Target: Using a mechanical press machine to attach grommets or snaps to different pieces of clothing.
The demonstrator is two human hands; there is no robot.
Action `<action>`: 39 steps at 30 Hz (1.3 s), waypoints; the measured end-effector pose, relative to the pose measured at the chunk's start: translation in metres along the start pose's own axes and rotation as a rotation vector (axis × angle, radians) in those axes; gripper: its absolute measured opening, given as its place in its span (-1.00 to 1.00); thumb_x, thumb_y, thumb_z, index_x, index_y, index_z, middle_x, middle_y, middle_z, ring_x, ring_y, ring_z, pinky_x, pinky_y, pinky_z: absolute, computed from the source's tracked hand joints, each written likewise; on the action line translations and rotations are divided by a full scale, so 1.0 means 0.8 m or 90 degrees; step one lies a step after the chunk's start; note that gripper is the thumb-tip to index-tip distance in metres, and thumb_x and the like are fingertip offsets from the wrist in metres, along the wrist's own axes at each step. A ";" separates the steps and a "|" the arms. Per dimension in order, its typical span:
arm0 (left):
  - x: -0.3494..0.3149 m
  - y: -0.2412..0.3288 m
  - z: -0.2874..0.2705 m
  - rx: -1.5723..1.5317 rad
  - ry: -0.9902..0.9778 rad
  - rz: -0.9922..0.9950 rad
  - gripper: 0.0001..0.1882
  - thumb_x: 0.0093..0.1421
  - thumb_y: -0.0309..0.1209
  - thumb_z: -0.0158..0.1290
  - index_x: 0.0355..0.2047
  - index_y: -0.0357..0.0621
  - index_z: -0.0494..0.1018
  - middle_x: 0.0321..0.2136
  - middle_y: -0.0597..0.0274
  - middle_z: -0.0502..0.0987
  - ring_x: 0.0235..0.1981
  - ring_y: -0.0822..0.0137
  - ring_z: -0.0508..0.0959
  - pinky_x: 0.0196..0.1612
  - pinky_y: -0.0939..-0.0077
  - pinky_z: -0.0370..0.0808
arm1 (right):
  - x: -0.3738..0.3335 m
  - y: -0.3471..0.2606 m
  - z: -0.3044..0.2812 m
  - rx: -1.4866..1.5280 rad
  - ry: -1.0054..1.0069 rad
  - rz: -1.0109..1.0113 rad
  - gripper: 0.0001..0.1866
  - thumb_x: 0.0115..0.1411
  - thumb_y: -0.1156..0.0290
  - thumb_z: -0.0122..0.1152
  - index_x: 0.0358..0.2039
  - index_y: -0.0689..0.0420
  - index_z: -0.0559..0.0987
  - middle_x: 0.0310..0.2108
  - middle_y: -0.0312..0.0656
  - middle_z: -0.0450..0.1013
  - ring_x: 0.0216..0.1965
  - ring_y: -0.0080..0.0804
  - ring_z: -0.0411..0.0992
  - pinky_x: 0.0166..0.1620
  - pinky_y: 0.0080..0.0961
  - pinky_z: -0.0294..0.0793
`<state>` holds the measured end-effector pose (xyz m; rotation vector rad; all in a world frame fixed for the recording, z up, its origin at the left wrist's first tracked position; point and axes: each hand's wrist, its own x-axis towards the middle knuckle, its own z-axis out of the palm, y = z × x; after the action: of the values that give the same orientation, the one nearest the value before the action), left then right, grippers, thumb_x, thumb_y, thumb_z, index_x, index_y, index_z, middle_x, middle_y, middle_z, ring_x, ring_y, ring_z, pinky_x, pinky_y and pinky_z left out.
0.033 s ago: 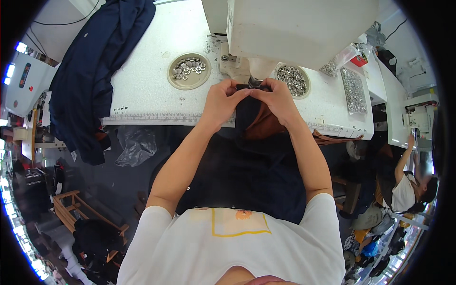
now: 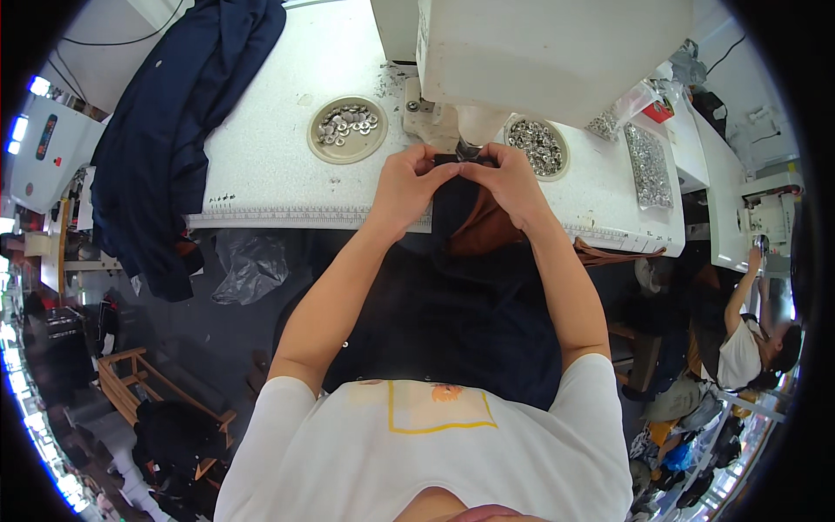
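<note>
Both my hands grip the edge of a dark navy garment (image 2: 452, 287) right under the head of a white snap-fastening machine (image 2: 539, 61). My left hand (image 2: 407, 190) pinches the cloth left of the metal die (image 2: 470, 151), and my right hand (image 2: 511, 184) pinches it on the right, with the thumbs nearly touching. The garment's brown lining (image 2: 478, 228) shows below my right hand, and its bulk hangs over my lap. A round dish (image 2: 323, 155) with loose silver snap parts stands left of the machine. Another dish (image 2: 564, 165), fuller of small metal parts, is at the right.
A folded navy garment (image 2: 156, 130) drapes over the table's left side. Clear bags of metal parts (image 2: 648, 165) lie at the right. Measuring tape (image 2: 287, 216) runs along the white table's front edge. A plastic bag (image 2: 250, 268) hangs below it. Another person (image 2: 748, 348) works at the far right.
</note>
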<state>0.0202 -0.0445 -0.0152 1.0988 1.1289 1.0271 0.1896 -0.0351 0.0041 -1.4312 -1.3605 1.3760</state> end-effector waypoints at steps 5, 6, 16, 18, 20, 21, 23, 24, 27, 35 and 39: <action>0.008 -0.004 -0.001 -0.050 -0.009 -0.020 -0.88 0.15 -0.48 0.13 -0.35 -0.28 0.49 -0.48 0.31 0.54 -0.49 0.61 0.45 -0.49 0.74 0.30 | 0.006 0.010 -0.010 0.156 -0.079 0.054 -0.80 0.06 0.48 0.30 -0.31 0.31 0.57 -0.36 -0.23 0.52 -0.33 -0.59 0.46 -0.23 -0.69 0.44; 0.010 -0.002 -0.001 -0.024 -0.001 -0.029 -0.89 0.14 -0.47 0.15 -0.37 -0.26 0.49 -0.50 0.32 0.53 -0.51 0.61 0.43 -0.51 0.73 0.28 | 0.007 0.010 -0.011 0.157 -0.079 0.054 -0.80 0.06 0.48 0.30 -0.31 0.31 0.57 -0.36 -0.23 0.52 -0.33 -0.59 0.46 -0.23 -0.69 0.44; 0.020 0.008 -0.006 0.005 -0.019 -0.075 -0.84 0.05 -0.46 0.20 -0.46 -0.31 0.47 -0.58 0.29 0.48 -0.61 0.51 0.42 -0.59 0.61 0.33 | 0.011 0.007 -0.012 0.164 -0.071 0.090 -0.74 0.05 0.49 0.30 -0.26 0.38 0.56 -0.33 -0.17 0.53 -0.31 -0.53 0.49 -0.20 -0.64 0.48; 0.021 0.013 -0.007 0.017 -0.029 -0.081 -0.84 0.04 -0.46 0.19 -0.47 -0.31 0.47 -0.59 0.28 0.48 -0.62 0.50 0.43 -0.61 0.60 0.34 | 0.012 0.007 -0.012 0.147 -0.062 0.095 -0.74 0.04 0.49 0.30 -0.27 0.38 0.56 -0.33 -0.17 0.53 -0.32 -0.52 0.49 -0.21 -0.64 0.47; 0.021 0.017 -0.006 0.029 -0.039 -0.089 -0.84 0.04 -0.46 0.18 -0.48 -0.31 0.46 -0.60 0.27 0.48 -0.63 0.48 0.43 -0.62 0.59 0.34 | 0.013 0.003 -0.011 0.093 -0.056 0.097 -0.91 0.07 0.52 0.26 -0.40 0.25 0.55 -0.42 -0.27 0.50 -0.37 -0.62 0.45 -0.28 -0.68 0.42; 0.021 0.020 -0.005 0.050 -0.038 -0.095 -0.84 0.02 -0.46 0.18 -0.48 -0.32 0.46 -0.61 0.26 0.47 -0.64 0.48 0.43 -0.62 0.58 0.35 | 0.013 0.000 -0.010 0.093 -0.056 0.099 -0.91 0.07 0.52 0.26 -0.40 0.25 0.55 -0.42 -0.27 0.50 -0.37 -0.62 0.45 -0.28 -0.68 0.42; 0.023 0.020 -0.006 0.069 -0.036 -0.103 -0.84 0.01 -0.46 0.17 -0.49 -0.32 0.45 -0.62 0.25 0.47 -0.64 0.47 0.43 -0.62 0.58 0.35 | 0.011 -0.007 -0.004 -0.049 -0.023 0.054 -0.90 0.07 0.51 0.26 -0.41 0.26 0.56 -0.41 -0.26 0.51 -0.37 -0.63 0.44 -0.28 -0.68 0.42; 0.027 0.021 -0.007 0.092 -0.051 -0.082 -0.84 0.00 -0.46 0.17 -0.49 -0.32 0.45 -0.63 0.25 0.47 -0.64 0.46 0.44 -0.61 0.58 0.36 | 0.009 -0.009 -0.004 -0.050 -0.023 0.054 -0.90 0.07 0.51 0.26 -0.41 0.26 0.56 -0.41 -0.26 0.51 -0.37 -0.63 0.44 -0.28 -0.68 0.42; 0.024 0.013 -0.008 0.132 -0.044 -0.038 -0.85 0.03 -0.46 0.15 -0.47 -0.29 0.45 -0.62 0.28 0.47 -0.64 0.51 0.41 -0.62 0.61 0.31 | 0.008 -0.009 -0.005 -0.047 -0.016 0.040 -0.76 0.02 0.44 0.32 -0.34 0.35 0.59 -0.39 -0.18 0.52 -0.35 -0.56 0.45 -0.26 -0.64 0.43; 0.011 0.013 -0.012 -0.064 -0.061 -0.092 -0.90 0.13 -0.48 0.11 -0.36 -0.26 0.49 -0.53 0.33 0.52 -0.57 0.55 0.45 -0.54 0.67 0.33 | 0.011 0.015 -0.022 0.238 -0.079 0.108 -0.77 0.06 0.52 0.30 -0.29 0.38 0.55 -0.34 -0.17 0.52 -0.32 -0.53 0.49 -0.22 -0.62 0.49; 0.011 0.008 -0.015 -0.071 -0.058 -0.099 -0.90 0.13 -0.50 0.10 -0.34 -0.28 0.49 -0.50 0.30 0.54 -0.54 0.54 0.48 -0.48 0.67 0.38 | 0.010 0.014 -0.026 0.251 -0.113 0.117 -0.84 0.09 0.56 0.25 -0.30 0.30 0.53 -0.32 -0.21 0.52 -0.29 -0.53 0.49 -0.19 -0.63 0.47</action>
<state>0.0095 -0.0337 -0.0111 0.9444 1.0533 0.8989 0.2114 -0.0257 -0.0047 -1.2126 -1.0032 1.8109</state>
